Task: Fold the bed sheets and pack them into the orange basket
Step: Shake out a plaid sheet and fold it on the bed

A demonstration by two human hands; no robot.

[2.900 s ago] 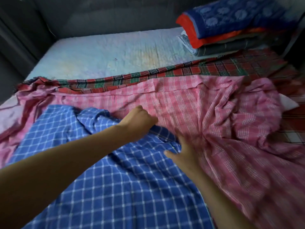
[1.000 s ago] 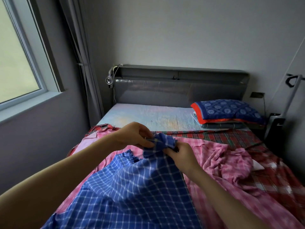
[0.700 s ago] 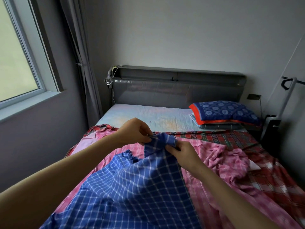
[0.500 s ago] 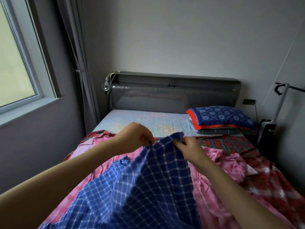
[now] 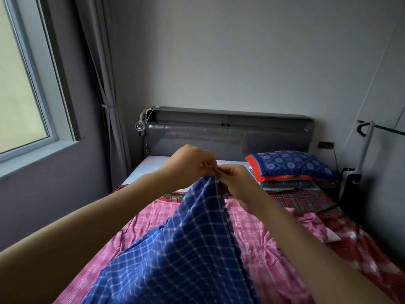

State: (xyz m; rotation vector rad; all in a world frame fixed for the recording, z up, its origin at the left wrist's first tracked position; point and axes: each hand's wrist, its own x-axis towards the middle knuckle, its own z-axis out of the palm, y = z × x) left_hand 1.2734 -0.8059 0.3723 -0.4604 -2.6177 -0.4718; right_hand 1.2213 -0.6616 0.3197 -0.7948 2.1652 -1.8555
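Honestly, there's no text, label, brand or number to read anywhere in this one. The blue checked sheet [image 5: 186, 249], the pink checked sheet [image 5: 274, 249] and the flower-print pillow [image 5: 291, 164] carry just pattern, no lettering.

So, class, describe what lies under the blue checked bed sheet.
Under the blue checked sheet a pink checked sheet spreads out; a red-green plaid sheet shows beyond. Directly beneath is covered.
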